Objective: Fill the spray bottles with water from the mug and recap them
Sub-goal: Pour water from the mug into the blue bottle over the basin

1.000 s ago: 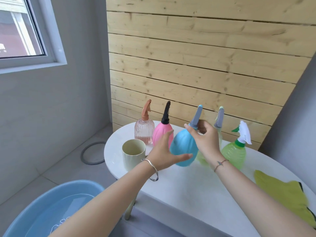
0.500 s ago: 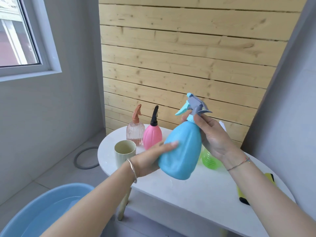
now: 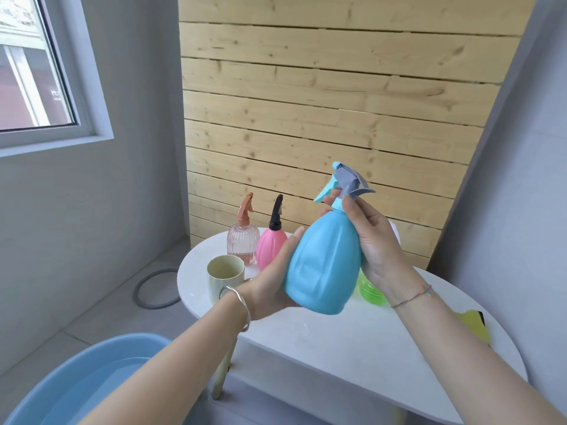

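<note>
A blue basin holding water sits on the floor at the lower left, cut off by the frame edge. It is probably there so the mug can be dipped. Above it the white tabletop carries the rest.

Both hands hold the blue spray bottle in the air over the tabletop, tilted slightly, with its spray head on. The left hand cups the belly with one digit laid along the side (the others are hidden behind it), likely to steady it. The right hand curls its fingers round the neck just under the head, a grip suited to unscrewing.

The mug stands near the table's left edge; whether it holds water I cannot tell. Behind it stand a pink bottle and a clear ribbed bottle, both capped. A green bottle and a yellow cloth are mostly hidden by the right arm.
</note>
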Demonstrator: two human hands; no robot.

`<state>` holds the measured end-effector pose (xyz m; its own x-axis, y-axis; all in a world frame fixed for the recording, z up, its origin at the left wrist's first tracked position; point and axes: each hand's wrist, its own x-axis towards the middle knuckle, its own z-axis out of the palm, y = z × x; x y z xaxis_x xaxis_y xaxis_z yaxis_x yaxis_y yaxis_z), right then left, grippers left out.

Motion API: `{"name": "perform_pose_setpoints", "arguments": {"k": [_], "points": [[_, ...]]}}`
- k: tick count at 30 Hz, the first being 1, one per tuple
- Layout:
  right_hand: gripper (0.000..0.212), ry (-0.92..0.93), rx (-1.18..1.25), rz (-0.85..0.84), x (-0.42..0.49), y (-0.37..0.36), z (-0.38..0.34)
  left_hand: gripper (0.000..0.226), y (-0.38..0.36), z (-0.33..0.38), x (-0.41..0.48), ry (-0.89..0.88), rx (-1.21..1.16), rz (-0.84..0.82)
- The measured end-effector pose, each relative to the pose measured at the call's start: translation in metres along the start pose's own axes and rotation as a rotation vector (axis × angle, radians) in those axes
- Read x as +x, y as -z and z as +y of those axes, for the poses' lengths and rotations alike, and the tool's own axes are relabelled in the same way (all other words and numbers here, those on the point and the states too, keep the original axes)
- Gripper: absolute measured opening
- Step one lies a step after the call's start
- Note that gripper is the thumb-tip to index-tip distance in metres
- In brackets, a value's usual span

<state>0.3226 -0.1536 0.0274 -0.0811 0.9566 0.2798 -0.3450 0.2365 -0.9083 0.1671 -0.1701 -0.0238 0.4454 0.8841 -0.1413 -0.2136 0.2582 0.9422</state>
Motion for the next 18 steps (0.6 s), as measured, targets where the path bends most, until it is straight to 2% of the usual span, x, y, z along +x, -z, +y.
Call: {"name": "perform_pose_setpoints", "arguments": {"k": [4,6,9,12,14,16,18], "points": [[0.027,0.032,-0.044,0.158,-0.002,-0.006,0.009,0.084,-0.013,0.003,0.000,-0.222,0.325,0.180],[0.030,0.031,-0.065,0.164,-0.001,-0.004,0.010,0.083,-0.010,0.004,0.003,-0.296,0.368,0.235],[0.032,-0.017,-0.064,0.041,0.000,-0.001,0.005,0.071,-0.005,0.003,0.002,-0.229,0.197,0.106],[0.029,-0.032,-0.050,-0.050,-0.001,0.000,0.001,0.041,-0.002,0.000,-0.002,-0.129,-0.073,-0.011],[0.031,-0.018,-0.051,0.006,-0.002,-0.003,0.004,0.052,-0.006,-0.002,-0.002,-0.121,0.009,0.029],[0.035,0.016,-0.093,0.103,-0.003,-0.006,0.008,0.073,-0.012,-0.001,-0.001,-0.180,0.194,0.094],[0.035,0.043,-0.120,0.159,-0.003,-0.006,0.011,0.080,-0.013,0.001,-0.001,-0.253,0.329,0.173]]}}
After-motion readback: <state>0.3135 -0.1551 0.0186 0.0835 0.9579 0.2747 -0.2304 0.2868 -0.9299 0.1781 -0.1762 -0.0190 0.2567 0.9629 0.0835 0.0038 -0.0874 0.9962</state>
